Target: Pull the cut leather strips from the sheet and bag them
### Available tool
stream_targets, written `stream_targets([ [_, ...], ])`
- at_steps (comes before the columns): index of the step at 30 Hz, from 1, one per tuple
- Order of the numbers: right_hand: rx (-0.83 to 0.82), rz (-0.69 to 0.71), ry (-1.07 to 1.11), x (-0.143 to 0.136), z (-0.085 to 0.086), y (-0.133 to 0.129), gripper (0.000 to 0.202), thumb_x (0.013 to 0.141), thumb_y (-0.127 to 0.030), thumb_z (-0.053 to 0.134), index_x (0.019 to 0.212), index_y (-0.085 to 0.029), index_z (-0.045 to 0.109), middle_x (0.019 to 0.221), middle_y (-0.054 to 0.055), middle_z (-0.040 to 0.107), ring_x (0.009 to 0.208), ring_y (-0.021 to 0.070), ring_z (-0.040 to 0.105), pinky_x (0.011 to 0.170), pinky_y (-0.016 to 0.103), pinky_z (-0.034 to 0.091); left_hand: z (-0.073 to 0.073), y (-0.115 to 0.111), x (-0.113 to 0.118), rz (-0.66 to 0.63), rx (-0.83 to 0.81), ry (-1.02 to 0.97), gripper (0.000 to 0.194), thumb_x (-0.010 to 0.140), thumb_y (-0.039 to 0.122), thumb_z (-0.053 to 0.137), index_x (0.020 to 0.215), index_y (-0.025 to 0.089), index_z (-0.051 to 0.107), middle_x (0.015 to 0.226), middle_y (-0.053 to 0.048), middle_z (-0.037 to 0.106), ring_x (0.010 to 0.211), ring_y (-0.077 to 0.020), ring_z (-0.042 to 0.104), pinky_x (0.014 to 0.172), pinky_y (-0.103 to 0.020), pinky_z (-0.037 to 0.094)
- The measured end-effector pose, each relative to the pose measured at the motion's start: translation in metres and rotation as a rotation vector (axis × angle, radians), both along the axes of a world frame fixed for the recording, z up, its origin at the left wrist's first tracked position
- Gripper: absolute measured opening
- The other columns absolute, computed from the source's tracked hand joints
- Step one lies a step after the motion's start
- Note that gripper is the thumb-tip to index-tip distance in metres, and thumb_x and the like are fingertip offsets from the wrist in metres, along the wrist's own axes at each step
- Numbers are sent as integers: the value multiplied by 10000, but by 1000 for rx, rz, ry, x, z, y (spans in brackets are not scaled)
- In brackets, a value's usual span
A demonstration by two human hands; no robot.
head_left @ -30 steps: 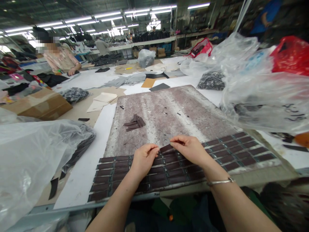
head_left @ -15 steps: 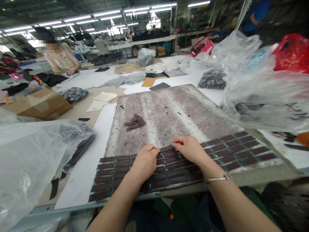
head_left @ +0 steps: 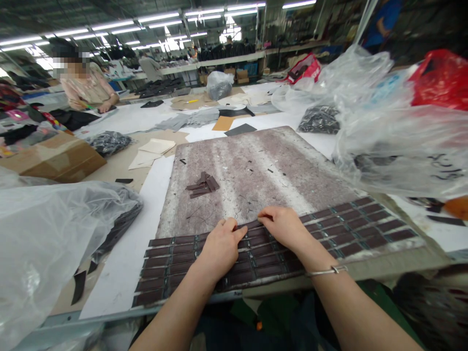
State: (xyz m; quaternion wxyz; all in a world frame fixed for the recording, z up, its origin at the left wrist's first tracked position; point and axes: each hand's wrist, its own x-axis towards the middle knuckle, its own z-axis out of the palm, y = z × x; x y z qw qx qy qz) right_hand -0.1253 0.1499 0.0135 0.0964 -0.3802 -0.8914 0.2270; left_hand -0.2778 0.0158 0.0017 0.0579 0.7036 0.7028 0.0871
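Rows of dark brown rectangular strips [head_left: 270, 259] lie side by side along the near edge of a worn brown board [head_left: 234, 170]. At the far row, my right hand [head_left: 283, 228] pinches the right end of one brown strip [head_left: 253, 224], which looks slightly raised. My left hand [head_left: 222, 247] is at that strip's left end, its fingers curled and the index finger reaching over the strip. The left fingertips' exact grip is partly hidden. A small loose pile of similar strips [head_left: 205, 184] rests farther back on the board.
Clear plastic bags [head_left: 66, 234] crowd the left side, near a cardboard box [head_left: 62, 158]. More clear bags [head_left: 395, 151] and a red bag [head_left: 440, 80] stand at the right. Another person [head_left: 86, 83] works across the table at the far left.
My left index finger has extended to the right over the strip. The strip between my hands now appears tilted up and thinner. The view has shifted slightly.
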Motion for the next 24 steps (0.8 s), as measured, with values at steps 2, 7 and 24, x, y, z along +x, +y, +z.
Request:
stream_targets([
  [2, 41, 17, -36, 1, 1, -1, 186, 824, -244, 520, 836, -263, 705, 845, -20, 700, 793, 153, 622, 711, 249, 411, 2, 1, 1, -8, -26, 26, 436, 820, 79, 432, 1195, 236, 590, 991, -62, 518, 872, -195, 459, 800, -311, 454],
  [7, 123, 54, -94, 2, 4, -3, 201, 837, -236, 512, 843, -258, 711, 845, 2, 674, 803, 150, 604, 733, 244, 408, 7, 2, 3, -5, -64, 47, 423, 835, 93, 405, 1183, 245, 591, 984, -62, 503, 873, -198, 448, 785, -307, 448],
  [24, 252, 209, -173, 5, 6, -9, 277, 831, -114, 438, 874, -214, 692, 937, 49, 618, 916, 170, 519, 780, 249, 396, 6, 4, 1, 19, -70, -24, 423, 838, 92, 395, 1153, 267, 616, 989, -63, 492, 889, -192, 454, 829, -318, 445],
])
